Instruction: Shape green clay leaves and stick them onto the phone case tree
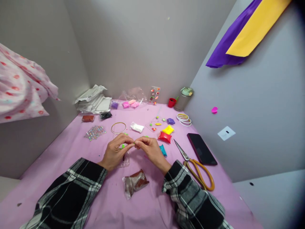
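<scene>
My left hand [117,152] and my right hand [152,151] meet fingertip to fingertip over the pink cloth. Between their pinched fingers is a tiny yellowish-green piece [134,143], mostly covered. Under my left hand lies a clear plastic tray [125,161], partly hidden, with bright green bits [123,146] by the fingers. Nearer the front rests a brown clay packet [135,183] in crinkled wrap. Just right of my right hand are a teal packet [163,150] and a red packet [165,137]. A white packet [137,127] lies beyond my hands.
Large scissors [195,165] and a phone [202,149] lie at the right. Behind stand a bottle [184,100] and red cup [172,102]. White bangles [184,119], a gold bangle [118,123], gems [95,132] and stacked white packets [94,101] surround the work area.
</scene>
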A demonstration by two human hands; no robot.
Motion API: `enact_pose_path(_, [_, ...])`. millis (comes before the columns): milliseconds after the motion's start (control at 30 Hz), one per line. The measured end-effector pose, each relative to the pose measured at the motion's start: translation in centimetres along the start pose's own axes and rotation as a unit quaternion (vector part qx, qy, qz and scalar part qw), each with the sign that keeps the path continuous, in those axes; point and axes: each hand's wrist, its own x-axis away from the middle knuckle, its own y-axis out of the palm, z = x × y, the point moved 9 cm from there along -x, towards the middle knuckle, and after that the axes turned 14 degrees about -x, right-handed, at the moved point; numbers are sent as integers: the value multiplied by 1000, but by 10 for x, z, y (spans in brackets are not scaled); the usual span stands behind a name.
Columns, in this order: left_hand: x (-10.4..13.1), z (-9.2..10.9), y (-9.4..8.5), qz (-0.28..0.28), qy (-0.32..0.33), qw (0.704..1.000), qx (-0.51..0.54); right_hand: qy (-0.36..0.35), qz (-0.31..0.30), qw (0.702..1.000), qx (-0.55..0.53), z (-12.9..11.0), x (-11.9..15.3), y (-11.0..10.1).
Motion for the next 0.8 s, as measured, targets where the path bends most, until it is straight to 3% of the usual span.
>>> enact_pose_path(200, [0, -4, 3, -8, -6, 1000, 1, -7, -25, 999, 25, -8, 4, 7])
enact_pose_path(333, [-1, -9, 3, -13, -23, 1000, -3, -14, -6, 1000, 21, -8, 3, 0])
enact_pose_path(500, [2, -18, 6, -40, -87, 995, 5, -16, 41, 999, -15, -4, 2, -13])
enact_pose_path(800, [9, -28, 19, -101, -185, 974, 81, -12, 33, 999, -16, -1, 2, -10])
